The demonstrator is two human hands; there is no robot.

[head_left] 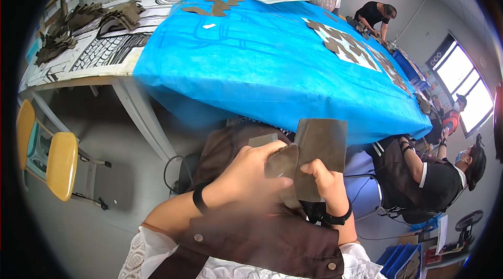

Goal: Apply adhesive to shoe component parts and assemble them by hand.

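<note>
My left hand (243, 174) is closed on a small grey-brown cut piece with a rounded end (283, 161), its thumb lying on the near side. Another bit of the same coloured material (262, 140) shows just beyond its knuckles. My right hand (326, 184) grips a larger, roughly rectangular grey-brown cut piece (324, 140), thumb on its face, the piece standing up from the hand. The two pieces meet or overlap edge to edge in front of my dark brown apron (262, 237). Whether they are fabric or leather I cannot tell.
A table with a blue cover (209, 64) stands ahead, bearing loose cut pieces (217, 6) and a sheet with several more (346, 43). Piled pieces (123, 17) lie on the patterned left part. A yellow chair (62, 166) stands left; a seated co-worker (435, 184) is at right.
</note>
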